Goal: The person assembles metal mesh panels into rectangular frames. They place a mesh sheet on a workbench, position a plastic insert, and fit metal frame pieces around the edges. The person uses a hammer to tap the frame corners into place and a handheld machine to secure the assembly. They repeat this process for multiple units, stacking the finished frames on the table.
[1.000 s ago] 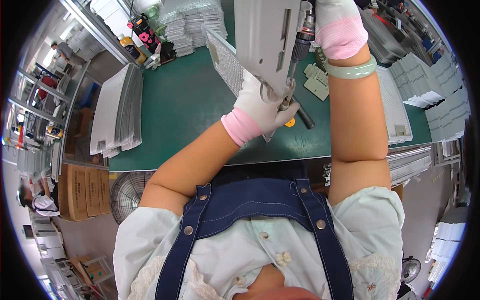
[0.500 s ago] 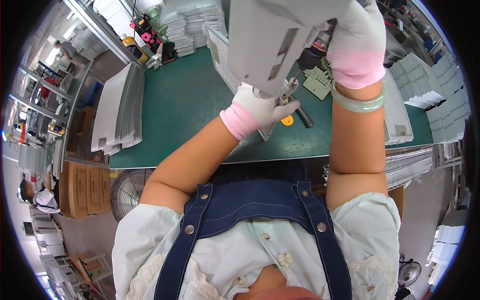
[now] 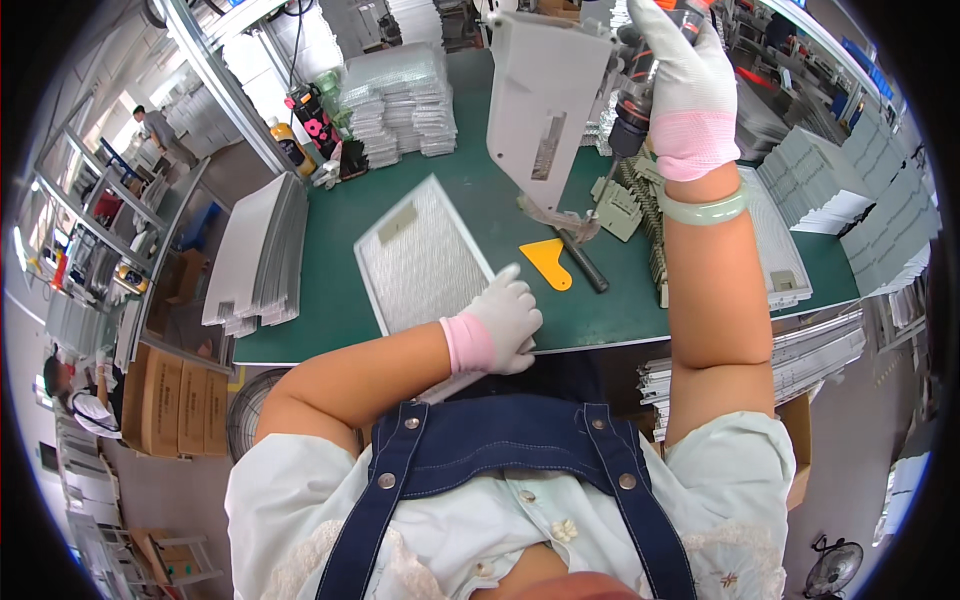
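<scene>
My left hand (image 3: 503,318), in a white glove with a pink cuff, is closed round the right edge of a silver mesh panel (image 3: 425,262) with a light frame. The panel's near end overhangs the front of the table. At the upper right, my gloved right hand (image 3: 692,85) grips a dark electric screwdriver (image 3: 632,115) with orange parts, its bit pointing down. Left of the screwdriver stands a tall off-white machine housing (image 3: 548,105) with a slot in its side. A yellow scraper (image 3: 546,264) and a dark rod-shaped handle (image 3: 586,266) lie below it.
Stacked panels (image 3: 258,250) stand at the table's left, with bubble-wrapped stacks (image 3: 398,100) behind. Pale plastic parts (image 3: 615,208) lie near my right wrist. Another framed panel (image 3: 778,240) and white stacks (image 3: 815,180) are at the right. Cartons (image 3: 180,400) sit on the floor left; two people are farther off.
My left hand has come down toward me from beneath the machine housing, bringing the panel with it. The screwdriver stays in my right hand. The scraper is now uncovered, and the view has shifted.
</scene>
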A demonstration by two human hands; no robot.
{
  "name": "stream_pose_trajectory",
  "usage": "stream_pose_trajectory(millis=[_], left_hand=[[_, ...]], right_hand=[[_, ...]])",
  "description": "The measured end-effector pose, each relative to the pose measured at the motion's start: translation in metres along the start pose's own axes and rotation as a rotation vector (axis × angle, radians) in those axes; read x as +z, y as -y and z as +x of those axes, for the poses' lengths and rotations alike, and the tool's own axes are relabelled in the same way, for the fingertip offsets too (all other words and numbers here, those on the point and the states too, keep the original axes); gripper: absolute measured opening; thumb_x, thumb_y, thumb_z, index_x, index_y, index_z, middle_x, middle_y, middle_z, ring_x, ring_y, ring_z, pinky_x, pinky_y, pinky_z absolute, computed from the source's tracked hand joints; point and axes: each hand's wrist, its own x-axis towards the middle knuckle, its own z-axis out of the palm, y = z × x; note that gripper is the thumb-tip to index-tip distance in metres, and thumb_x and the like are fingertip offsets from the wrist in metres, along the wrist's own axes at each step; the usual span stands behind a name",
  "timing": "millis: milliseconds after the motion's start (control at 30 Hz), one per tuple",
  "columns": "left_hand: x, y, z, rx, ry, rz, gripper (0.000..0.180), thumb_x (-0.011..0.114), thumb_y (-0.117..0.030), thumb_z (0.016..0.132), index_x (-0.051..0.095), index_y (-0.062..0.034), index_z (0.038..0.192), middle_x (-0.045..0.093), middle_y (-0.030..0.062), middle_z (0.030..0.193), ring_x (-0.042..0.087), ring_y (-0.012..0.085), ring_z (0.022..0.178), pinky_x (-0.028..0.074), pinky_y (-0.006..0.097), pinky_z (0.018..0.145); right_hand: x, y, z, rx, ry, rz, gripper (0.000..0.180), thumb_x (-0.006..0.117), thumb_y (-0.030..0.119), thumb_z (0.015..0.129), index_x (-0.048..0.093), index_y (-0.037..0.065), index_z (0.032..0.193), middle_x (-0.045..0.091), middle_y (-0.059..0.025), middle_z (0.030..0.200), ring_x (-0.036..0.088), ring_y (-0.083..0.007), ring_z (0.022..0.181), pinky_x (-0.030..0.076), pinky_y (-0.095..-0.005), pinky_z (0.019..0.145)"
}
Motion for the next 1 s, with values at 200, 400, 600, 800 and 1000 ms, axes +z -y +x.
stream_pose_trajectory(millis=[200, 400, 600, 800, 1000], left_hand=[[0.095, 0.164, -0.072, -1.058, -0.194, 0.246, 0.038, 0.058, -0.037, 0.084, 0.064, -0.0037, 0.102, 0.066, 0.0132, 0.108, 0.064, 0.029, 0.105, 0.047, 0.046, 0.093], [0.06, 0.209, -0.124, -1.072, 0.306, -0.203, 0.063, 0.054, -0.057, 0.087, 0.067, -0.0045, 0.118, 0.069, 0.0162, 0.113, 0.064, 0.0328, 0.11, 0.047, 0.041, 0.097], [-0.058, 0.16, -0.087, -0.791, -0.438, -0.128, 0.053, 0.079, -0.038, 0.074, 0.061, 0.0032, 0.101, 0.065, 0.0239, 0.097, 0.064, 0.0377, 0.093, 0.05, 0.043, 0.084], [-0.126, 0.005, -0.059, -0.343, -0.513, -0.136, 0.028, 0.075, -0.022, 0.078, 0.061, -0.0018, 0.092, 0.063, 0.0165, 0.08, 0.064, 0.0342, 0.077, 0.051, 0.039, 0.068], [-0.055, -0.053, -0.057, -0.172, -0.312, -0.209, 0.022, 0.076, -0.017, 0.072, 0.057, -0.0095, 0.08, 0.058, 0.0079, 0.068, 0.06, 0.0291, 0.065, 0.048, 0.041, 0.059]], right_hand=[[-0.018, -0.008, -0.01, -0.055, -0.004, -0.203, 0.026, 0.068, 0.02, 0.091, 0.062, 0.003, 0.11, 0.067, -0.002, 0.094, 0.063, -0.0111, 0.083, 0.048, -0.0246, 0.078], [-0.038, 0.006, -0.027, -0.081, 0.013, -0.262, 0.033, 0.075, 0.026, 0.085, 0.061, 0.001, 0.102, 0.065, -0.0021, 0.08, 0.058, -0.006, 0.066, 0.048, -0.0241, 0.062], [-0.05, 0.0, -0.029, -0.077, -0.027, -0.265, 0.03, 0.074, 0.021, 0.086, 0.061, 0.002, 0.105, 0.062, 0.0008, 0.08, 0.054, -0.0054, 0.063, 0.046, -0.0238, 0.059], [-0.118, 0.006, -0.021, -0.03, -0.244, -0.531, 0.03, 0.075, 0.02, 0.086, 0.059, 0.004, 0.105, 0.061, 0.0005, 0.073, 0.051, -0.005, 0.051, 0.038, -0.0197, 0.044], [-0.094, -0.042, -0.053, -0.009, -0.16, -0.492, 0.028, 0.074, 0.02, 0.086, 0.063, 0.0, 0.103, 0.067, -0.0036, 0.085, 0.06, -0.0084, 0.072, 0.048, -0.0227, 0.064]])
